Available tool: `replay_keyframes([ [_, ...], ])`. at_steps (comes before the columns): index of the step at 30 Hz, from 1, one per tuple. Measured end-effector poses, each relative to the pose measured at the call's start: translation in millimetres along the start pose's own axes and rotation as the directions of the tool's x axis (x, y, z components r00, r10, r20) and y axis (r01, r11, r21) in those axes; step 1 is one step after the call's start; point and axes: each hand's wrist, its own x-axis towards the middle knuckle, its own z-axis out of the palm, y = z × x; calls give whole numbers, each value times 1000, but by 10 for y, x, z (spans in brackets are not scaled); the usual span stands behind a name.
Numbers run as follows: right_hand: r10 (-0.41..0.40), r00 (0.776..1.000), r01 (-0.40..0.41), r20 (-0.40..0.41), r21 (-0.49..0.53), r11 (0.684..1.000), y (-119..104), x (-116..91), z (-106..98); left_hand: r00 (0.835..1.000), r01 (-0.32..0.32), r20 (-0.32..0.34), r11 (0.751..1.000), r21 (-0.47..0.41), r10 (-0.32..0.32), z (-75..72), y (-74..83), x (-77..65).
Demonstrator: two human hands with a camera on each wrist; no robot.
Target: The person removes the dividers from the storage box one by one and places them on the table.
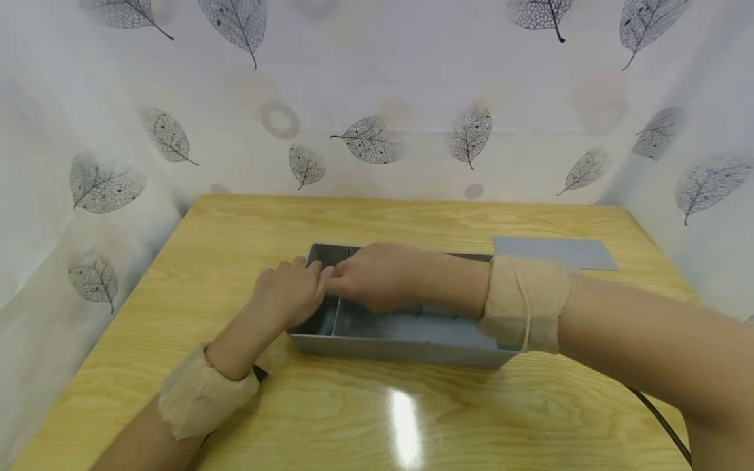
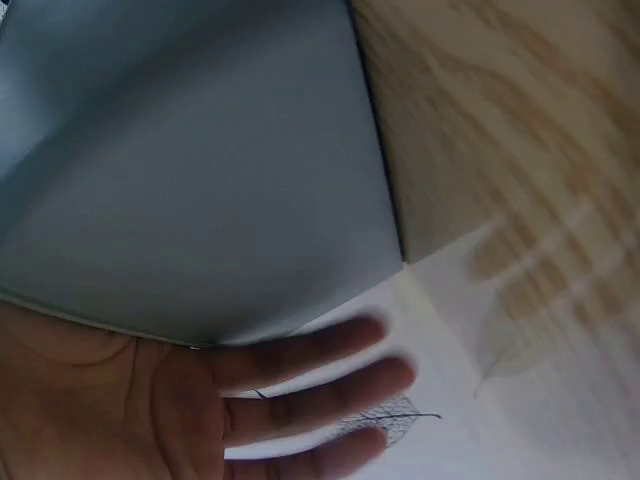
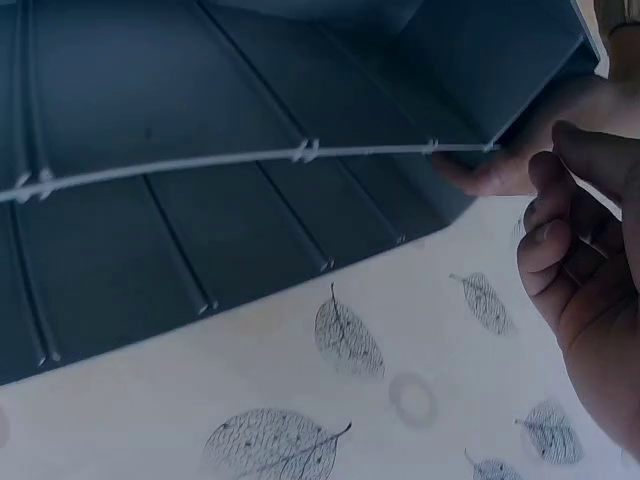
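A long grey box (image 1: 377, 348) with slotted inner walls lies on the table, also filling much of the left wrist view and the right wrist view. A thin upright divider (image 1: 337, 318) crosses it near its left end. My left hand (image 1: 290, 293) grips the box's left end, thumb over the rim; in the left wrist view, three of its fingers (image 2: 300, 360) extend straight beside the grey wall. Above the box, my right hand (image 1: 383, 278) is close to the left thumb. Its fingers (image 3: 548, 250) are curled in the right wrist view, with nothing visible between them.
A flat grey panel (image 1: 554, 254) lies on the wooden table (image 1: 253, 222) behind the box's right end. White leaf-print curtain (image 1: 412, 85) surrounds the table's back and sides. A dark cable (image 1: 662, 422) runs below the right forearm. Tan wraps cover both wrists.
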Motion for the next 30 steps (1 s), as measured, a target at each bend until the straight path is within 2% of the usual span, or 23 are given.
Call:
replay_keyframes([
  [3, -51, 997, 53, 59, -31, 998, -67, 113, 52, 998, 27, 66, 997, -65, -23, 26, -16, -4],
  [5, -74, 993, 81, 87, -74, 994, -104, 173, 91, 997, 39, 74, 995, -96, -32, 37, -27, -1],
  [10, -105, 990, 121, 99, -170, 978, -163, 276, 181, 998, 41, 52, 990, -132, -34, 57, -21, 8],
  [14, -125, 987, 146, 105, -225, 963, -183, 299, 198, 999, 47, 7, 989, -138, -46, 67, 7, 5],
  [20, -179, 978, 204, 104, -336, 919, -209, 311, 192, 998, 46, -46, 990, -137, -53, 72, 19, -19],
  [25, -209, 973, 230, 97, -388, 892, -188, 312, 154, 996, 17, -84, 992, -127, -28, 74, 23, -19],
  [30, -206, 977, 215, 62, -361, 908, -149, 269, 4, 998, -8, -66, 996, -84, 2, 65, 33, -17],
])
